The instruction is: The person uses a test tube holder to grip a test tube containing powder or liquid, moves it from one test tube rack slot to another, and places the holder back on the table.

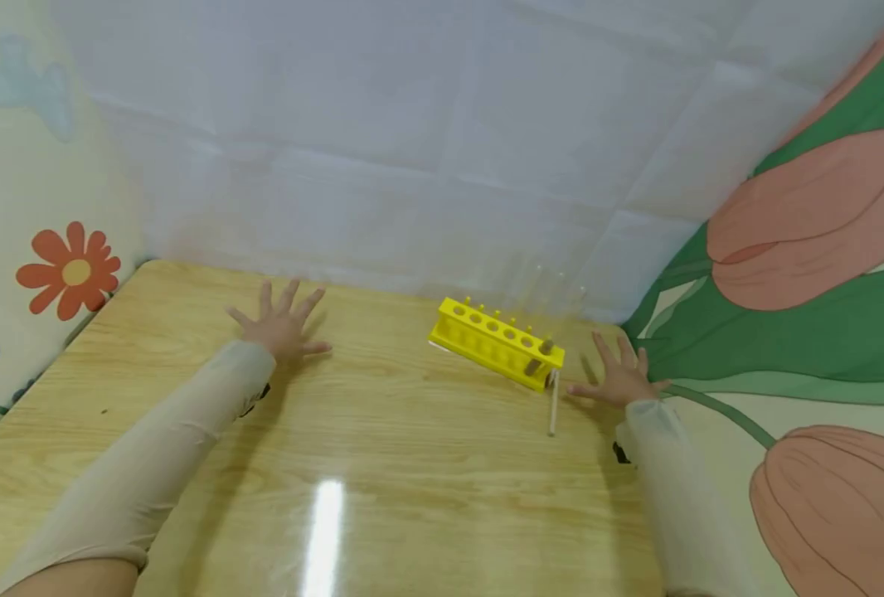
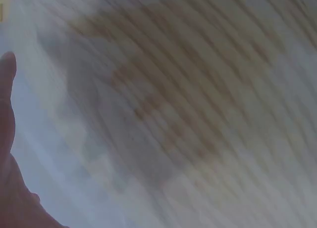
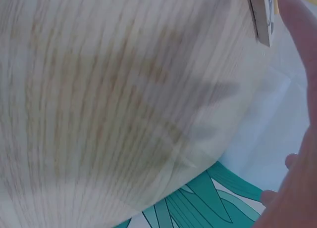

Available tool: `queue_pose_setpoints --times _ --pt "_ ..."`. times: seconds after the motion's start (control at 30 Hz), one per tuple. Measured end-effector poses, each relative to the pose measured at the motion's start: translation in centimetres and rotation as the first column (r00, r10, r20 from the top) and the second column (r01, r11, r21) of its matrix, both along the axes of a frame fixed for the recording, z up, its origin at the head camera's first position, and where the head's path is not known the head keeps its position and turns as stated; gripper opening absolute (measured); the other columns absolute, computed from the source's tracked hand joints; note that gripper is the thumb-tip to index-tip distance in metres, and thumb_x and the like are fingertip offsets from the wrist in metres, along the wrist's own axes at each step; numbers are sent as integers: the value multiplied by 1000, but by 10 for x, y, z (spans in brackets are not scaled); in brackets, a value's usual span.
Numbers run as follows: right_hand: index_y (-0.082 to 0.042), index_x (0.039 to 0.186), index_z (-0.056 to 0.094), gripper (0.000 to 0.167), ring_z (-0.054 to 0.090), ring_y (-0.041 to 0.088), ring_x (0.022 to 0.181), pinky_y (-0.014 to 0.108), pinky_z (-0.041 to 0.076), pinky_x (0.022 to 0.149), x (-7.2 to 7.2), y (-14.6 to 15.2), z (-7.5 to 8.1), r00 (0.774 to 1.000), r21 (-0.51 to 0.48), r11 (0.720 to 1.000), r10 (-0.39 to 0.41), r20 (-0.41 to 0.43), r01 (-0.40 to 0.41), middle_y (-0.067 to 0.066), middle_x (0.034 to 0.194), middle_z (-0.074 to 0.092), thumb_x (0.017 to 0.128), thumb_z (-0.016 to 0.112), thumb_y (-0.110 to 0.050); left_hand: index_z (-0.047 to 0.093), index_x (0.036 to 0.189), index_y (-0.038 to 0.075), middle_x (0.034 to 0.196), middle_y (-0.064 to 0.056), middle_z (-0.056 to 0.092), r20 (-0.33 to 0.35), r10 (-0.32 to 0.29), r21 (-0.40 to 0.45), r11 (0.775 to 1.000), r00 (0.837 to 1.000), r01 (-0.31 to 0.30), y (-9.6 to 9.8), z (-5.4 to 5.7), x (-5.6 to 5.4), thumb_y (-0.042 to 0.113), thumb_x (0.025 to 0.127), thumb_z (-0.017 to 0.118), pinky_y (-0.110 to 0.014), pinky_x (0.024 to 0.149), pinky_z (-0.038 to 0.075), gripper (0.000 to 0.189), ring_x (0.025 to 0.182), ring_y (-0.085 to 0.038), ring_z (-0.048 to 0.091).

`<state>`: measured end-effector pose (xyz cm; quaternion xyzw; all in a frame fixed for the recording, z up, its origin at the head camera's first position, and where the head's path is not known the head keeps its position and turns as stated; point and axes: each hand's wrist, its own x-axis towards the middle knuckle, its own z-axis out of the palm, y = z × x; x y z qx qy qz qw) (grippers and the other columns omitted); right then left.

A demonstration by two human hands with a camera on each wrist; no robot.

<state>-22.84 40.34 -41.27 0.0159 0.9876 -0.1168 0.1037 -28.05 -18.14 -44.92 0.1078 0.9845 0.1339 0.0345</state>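
My left hand (image 1: 278, 327) is spread wide over the far left part of the wooden table (image 1: 382, 448), holding nothing. On the right, my right hand (image 1: 621, 377) also has its fingers spread and holds nothing. A yellow test tube rack (image 1: 497, 336) stands between the hands, nearer the right one. Something dark sits in its right-end hole; I cannot tell what. Beside that end lies a thin pale wooden stick-like clamp (image 1: 553, 406), whose end and metal wire show in the right wrist view. The left wrist view has only the thumb side of the left hand (image 2: 15, 188).
Faint clear tubes seem to rise from the rack's right half. A white sheet (image 1: 382, 166) hangs behind the table. Flower-printed cloth (image 1: 808, 356) borders the right side, and another print with a red flower (image 1: 76, 272) the left. Light glares on the front tabletop.
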Motion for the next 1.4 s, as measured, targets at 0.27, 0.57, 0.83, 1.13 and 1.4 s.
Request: queue_pose_setpoints --times 0.27,0.57,0.83,1.13,1.4 --pt "-22 164 7 113 -15 62 144 94 6 90 4 -6 -4 988 16 998 58 -140 -56 24 166 -13 83 73 -63 17 163 28 166 -20 8 -143 -141 137 977 980 161 39 -13 -4 51 93 70 -90 96 14 91 148 -54 5" --pt "-4 158 22 85 13 64 138 79 36 94 -1 -23 -14 964 -118 993 0 -264 -32 38 156 8 96 70 -36 35 153 7 156 -26 24 -241 -133 497 834 961 239 93 -5 -7 10 96 69 -65 106 39 67 141 -49 28" --pt "12 145 33 62 44 53 120 63 44 97 1 -40 -23 981 -302 953 -82 -174 26 41 134 39 104 56 -28 42 146 0 146 -28 34 -150 -45 730 668 988 142 129 -11 -9 6 96 66 -57 111 37 57 135 -44 36" --pt "11 123 45 44 62 42 94 50 54 80 8 -51 -34 986 -342 937 -122 -112 77 32 107 62 103 54 -27 52 132 -9 136 -29 49 11 41 908 419 999 -27 171 -15 -14 -2 96 61 -49 107 46 38 125 -44 52" --pt "6 103 58 33 58 31 82 37 50 68 5 -59 -39 973 -363 918 -210 -98 162 20 92 61 100 59 -27 47 144 -9 148 -27 47 108 27 910 399 994 -109 198 -22 -12 2 98 60 -47 112 42 49 133 -42 49"
